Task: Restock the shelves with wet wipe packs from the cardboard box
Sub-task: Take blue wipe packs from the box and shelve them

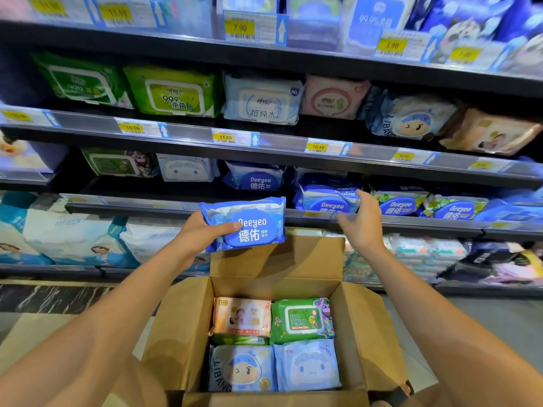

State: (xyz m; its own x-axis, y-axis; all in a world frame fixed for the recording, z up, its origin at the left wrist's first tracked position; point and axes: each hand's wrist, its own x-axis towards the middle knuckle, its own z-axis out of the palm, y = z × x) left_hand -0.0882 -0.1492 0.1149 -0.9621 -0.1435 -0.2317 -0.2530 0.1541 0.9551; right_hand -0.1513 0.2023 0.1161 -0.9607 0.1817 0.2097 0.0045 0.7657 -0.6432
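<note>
cardboard box (176,333) on pale floor (499,324), stocked shelves (205,133) behind.

Top-shelf price tags (114,12) blurred, box (176,333) front cut off, left hand (202,230) fingers hidden behind pack (246,223).

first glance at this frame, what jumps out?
The blue Deeyeo wipe pack held up in the left hand at centre frame, in front of the shelf edge. Next, the right hand, open, reaching toward the stacked Deeyeo packs already on the shelf. Below both, the open cardboard box shows four different wipe packs on top.
</note>
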